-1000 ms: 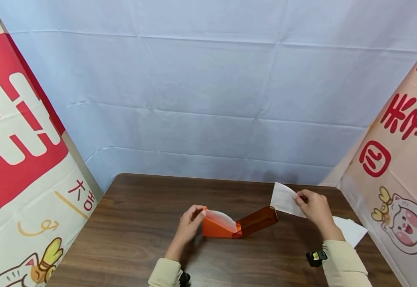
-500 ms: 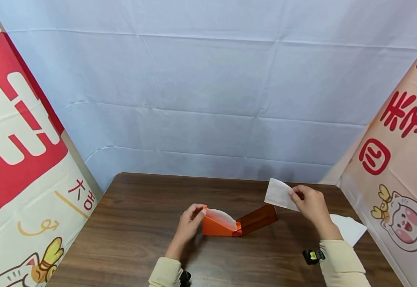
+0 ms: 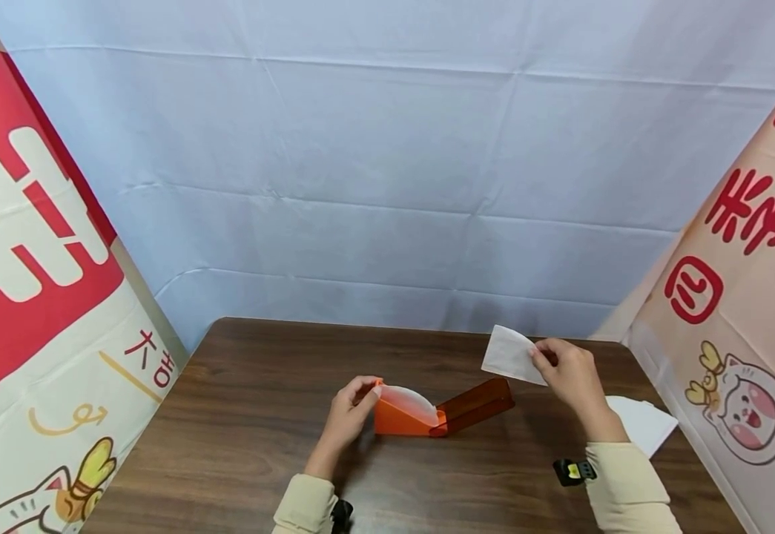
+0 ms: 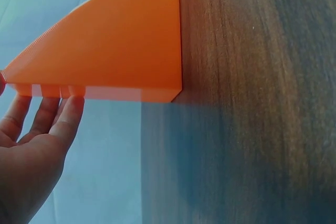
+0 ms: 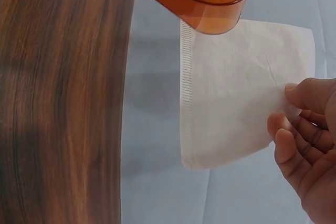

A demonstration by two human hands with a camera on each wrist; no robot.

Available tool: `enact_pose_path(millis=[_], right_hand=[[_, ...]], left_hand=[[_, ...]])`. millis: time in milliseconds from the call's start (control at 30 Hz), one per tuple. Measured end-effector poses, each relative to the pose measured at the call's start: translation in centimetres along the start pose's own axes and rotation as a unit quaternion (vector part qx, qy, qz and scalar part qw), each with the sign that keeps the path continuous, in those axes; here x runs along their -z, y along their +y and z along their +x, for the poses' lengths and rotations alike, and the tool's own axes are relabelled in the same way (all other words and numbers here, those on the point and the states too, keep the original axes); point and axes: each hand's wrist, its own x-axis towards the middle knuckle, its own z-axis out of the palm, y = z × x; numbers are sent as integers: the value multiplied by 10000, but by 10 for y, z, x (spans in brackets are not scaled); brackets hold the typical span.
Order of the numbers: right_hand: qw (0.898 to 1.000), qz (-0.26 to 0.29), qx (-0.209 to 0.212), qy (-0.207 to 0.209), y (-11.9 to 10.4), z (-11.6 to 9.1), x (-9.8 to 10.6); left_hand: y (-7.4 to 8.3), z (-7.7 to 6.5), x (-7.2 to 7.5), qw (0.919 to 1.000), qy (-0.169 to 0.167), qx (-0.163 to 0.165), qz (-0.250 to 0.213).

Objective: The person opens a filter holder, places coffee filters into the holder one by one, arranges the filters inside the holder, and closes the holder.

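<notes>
An orange coffee filter box (image 3: 397, 424) stands on the table, its see-through brown lid (image 3: 477, 404) swung out to the right. White filter papers (image 3: 412, 400) show inside it. My left hand (image 3: 347, 411) holds the tall left end of the box; in the left wrist view its fingertips (image 4: 77, 103) press the end wall and the thumb is mostly out of frame. My right hand (image 3: 570, 371) pinches one white coffee filter (image 3: 510, 354) by its edge, raised above and beyond the lid. The right wrist view shows the crimped seam (image 5: 186, 77) of this filter, with the lid's rounded end overlapping its top corner.
More white filters (image 3: 642, 423) lie on the right side of the wooden table (image 3: 260, 415), beside my right forearm. Behind the table hangs a pale blue cloth (image 3: 360, 148). Printed cloths flank the table on both sides.
My right hand has moved left with the pinched filter, bringing it nearer the lid and box. The left hand and the box stay as they were.
</notes>
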Motion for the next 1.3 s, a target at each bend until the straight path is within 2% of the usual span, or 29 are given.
enact_pose_path(millis=[567,967,1300], right_hand=[[9988,184,385,223,-24,10,1],[9977,436,468,225,-33,12,-4],[9965,585,539,255,-47,11,-8]], left_hand=[[-1,3,-2,9999,151,-74,-13],[0,3,-3,9998,160,-56,94],[-1,1,-4,9997,219,-1,-51]])
